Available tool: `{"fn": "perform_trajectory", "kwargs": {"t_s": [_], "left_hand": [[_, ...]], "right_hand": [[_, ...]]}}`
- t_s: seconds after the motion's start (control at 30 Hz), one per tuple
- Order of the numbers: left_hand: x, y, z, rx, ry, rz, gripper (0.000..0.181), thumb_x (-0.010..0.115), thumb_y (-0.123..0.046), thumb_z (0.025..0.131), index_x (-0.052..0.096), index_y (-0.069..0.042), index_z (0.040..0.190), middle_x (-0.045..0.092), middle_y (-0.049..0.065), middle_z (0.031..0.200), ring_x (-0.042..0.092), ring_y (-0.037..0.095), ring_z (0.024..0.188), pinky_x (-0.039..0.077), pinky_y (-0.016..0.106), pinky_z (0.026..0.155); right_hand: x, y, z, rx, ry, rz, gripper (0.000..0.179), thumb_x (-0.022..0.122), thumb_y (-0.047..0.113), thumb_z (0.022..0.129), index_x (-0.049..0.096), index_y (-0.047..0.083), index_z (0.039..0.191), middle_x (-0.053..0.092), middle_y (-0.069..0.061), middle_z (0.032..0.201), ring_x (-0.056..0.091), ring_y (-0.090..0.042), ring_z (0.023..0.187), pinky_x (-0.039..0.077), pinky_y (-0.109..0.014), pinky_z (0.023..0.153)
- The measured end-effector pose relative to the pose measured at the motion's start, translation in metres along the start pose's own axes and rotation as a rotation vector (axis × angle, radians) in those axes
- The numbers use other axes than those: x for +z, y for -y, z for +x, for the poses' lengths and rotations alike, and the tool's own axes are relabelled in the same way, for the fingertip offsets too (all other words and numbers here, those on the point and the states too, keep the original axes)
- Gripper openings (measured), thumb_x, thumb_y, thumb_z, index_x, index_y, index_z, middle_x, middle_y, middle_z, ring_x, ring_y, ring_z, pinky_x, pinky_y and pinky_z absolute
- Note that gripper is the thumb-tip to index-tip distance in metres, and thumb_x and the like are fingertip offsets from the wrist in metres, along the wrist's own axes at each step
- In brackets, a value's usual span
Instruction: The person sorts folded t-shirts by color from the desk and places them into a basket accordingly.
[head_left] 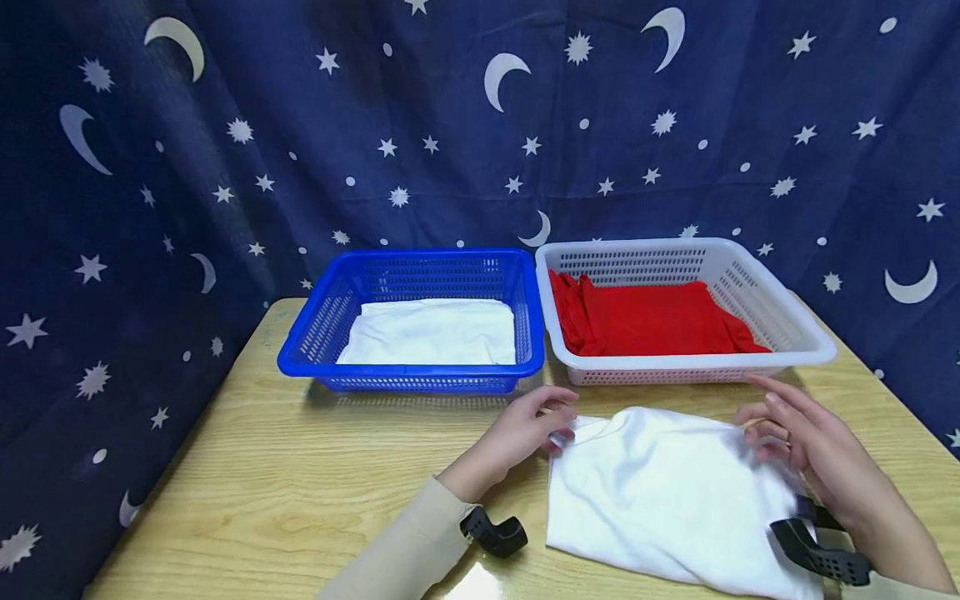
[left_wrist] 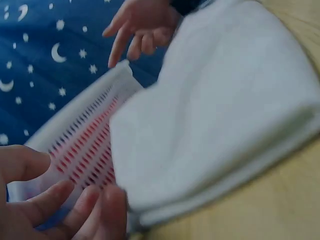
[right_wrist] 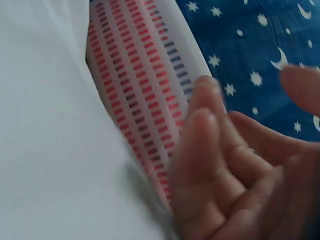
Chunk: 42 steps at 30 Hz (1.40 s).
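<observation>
Here we see the white cloth (head_left: pixel 667 500) lying on the table (head_left: pixel 315 500), lower right in the head view. The left hand (head_left: pixel 521 429), its fingers loosely bent and free, sits just beside the cloth's upper left corner; the right hand (head_left: pixel 817 442), fingers likewise relaxed, hangs at its upper right.

Starry blue curtain (head_left: pixel 450 83) behind wooden table (head_left: pixel 300 475)
</observation>
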<state>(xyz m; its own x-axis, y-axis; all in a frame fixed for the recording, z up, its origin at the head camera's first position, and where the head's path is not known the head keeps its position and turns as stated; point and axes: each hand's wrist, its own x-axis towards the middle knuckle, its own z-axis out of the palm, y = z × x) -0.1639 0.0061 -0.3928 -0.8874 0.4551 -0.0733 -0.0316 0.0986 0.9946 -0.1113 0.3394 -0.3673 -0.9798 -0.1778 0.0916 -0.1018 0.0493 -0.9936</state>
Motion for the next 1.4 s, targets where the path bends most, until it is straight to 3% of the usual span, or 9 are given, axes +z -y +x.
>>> {"fn": "perform_trajectory", "kwargs": {"t_s": [0.1,0.27,0.47,0.63,0.77,0.93,1.13,1.27,1.4], "left_hand": [[-0.005,0.011,0.000,-0.082,0.038,-0.157,0.034,0.052,-0.015,0.089,0.050,-0.002,0.120,0.058,0.013,0.100,0.060,0.023,0.085,0.052,0.035,0.067],[-0.019,0.019,-0.001,-0.088,-0.005,-0.232,0.030,0.049,-0.012,0.090,0.051,0.005,0.115,0.060,0.017,0.102,0.060,0.027,0.089,0.052,0.034,0.069],[-0.029,0.018,0.001,-0.017,-0.087,-0.044,0.025,0.048,-0.012,0.091,0.057,0.005,0.107,0.064,0.015,0.093,0.061,0.024,0.076,0.052,0.032,0.059],[-0.032,0.023,0.003,-0.066,-0.002,0.010,0.025,0.048,-0.018,0.092,0.060,0.000,0.104,0.067,0.011,0.083,0.062,0.021,0.064,0.051,0.031,0.050],[-0.033,0.023,0.002,-0.111,0.115,-0.050,0.030,0.051,-0.022,0.091,0.058,-0.004,0.112,0.066,0.011,0.086,0.064,0.022,0.069,0.052,0.034,0.056],[-0.036,0.023,-0.001,-0.082,0.217,-0.075,0.036,0.055,-0.028,0.088,0.054,-0.016,0.122,0.059,0.003,0.109,0.060,0.018,0.090,0.049,0.033,0.076],[-0.036,0.027,-0.001,0.037,0.279,-0.007,0.044,0.058,-0.029,0.086,0.048,-0.029,0.129,0.045,-0.012,0.128,0.043,0.007,0.114,0.037,0.029,0.092],[-0.036,0.031,-0.002,0.018,0.341,-0.084,0.058,0.061,-0.020,0.084,0.037,-0.026,0.136,0.046,-0.008,0.128,0.047,0.011,0.112,0.040,0.030,0.089],[-0.035,0.031,-0.002,0.001,0.322,-0.174,0.061,0.061,-0.011,0.083,0.035,-0.024,0.137,0.051,-0.001,0.123,0.052,0.016,0.105,0.046,0.033,0.082]], "right_hand": [[-0.006,-0.006,-0.007,0.086,0.049,-0.153,0.036,0.032,0.016,0.098,0.034,0.014,0.133,0.058,-0.008,0.085,0.055,-0.020,0.067,0.047,-0.031,0.053],[-0.013,-0.009,-0.008,0.301,0.050,-0.514,0.050,0.037,0.034,0.096,0.034,0.002,0.133,0.046,-0.007,0.069,0.047,-0.020,0.059,0.038,-0.031,0.049],[-0.027,-0.013,-0.006,0.520,0.121,-0.845,0.075,0.039,0.050,0.090,0.024,-0.008,0.134,0.053,-0.011,0.085,0.049,-0.021,0.075,0.041,-0.033,0.060],[-0.026,-0.015,-0.009,0.493,0.160,-0.944,0.081,0.042,0.054,0.087,0.020,-0.007,0.137,0.042,-0.034,0.117,0.046,-0.042,0.096,0.041,-0.053,0.071],[-0.012,-0.016,-0.010,0.387,0.169,-0.850,0.076,0.047,0.047,0.088,0.019,-0.001,0.140,0.028,-0.034,0.132,0.033,-0.047,0.113,0.032,-0.062,0.079],[0.006,-0.015,-0.003,0.310,0.219,-0.633,0.064,0.048,0.036,0.090,0.016,0.019,0.144,0.017,-0.023,0.142,0.020,-0.040,0.122,0.025,-0.066,0.085],[0.028,-0.019,0.003,0.284,0.303,-0.420,0.057,0.044,0.026,0.093,0.015,0.036,0.141,0.006,-0.008,0.147,0.021,0.010,0.115,0.032,-0.042,0.094],[0.036,-0.016,0.001,0.351,0.373,0.048,0.056,0.033,0.017,0.096,0.009,0.041,0.141,-0.003,-0.001,0.144,0.028,-0.002,0.116,0.038,-0.040,0.090],[0.038,-0.013,-0.001,0.372,0.448,0.475,0.057,0.019,0.010,0.097,0.004,0.043,0.140,-0.014,0.002,0.141,0.032,-0.009,0.119,0.035,-0.046,0.094]]}}
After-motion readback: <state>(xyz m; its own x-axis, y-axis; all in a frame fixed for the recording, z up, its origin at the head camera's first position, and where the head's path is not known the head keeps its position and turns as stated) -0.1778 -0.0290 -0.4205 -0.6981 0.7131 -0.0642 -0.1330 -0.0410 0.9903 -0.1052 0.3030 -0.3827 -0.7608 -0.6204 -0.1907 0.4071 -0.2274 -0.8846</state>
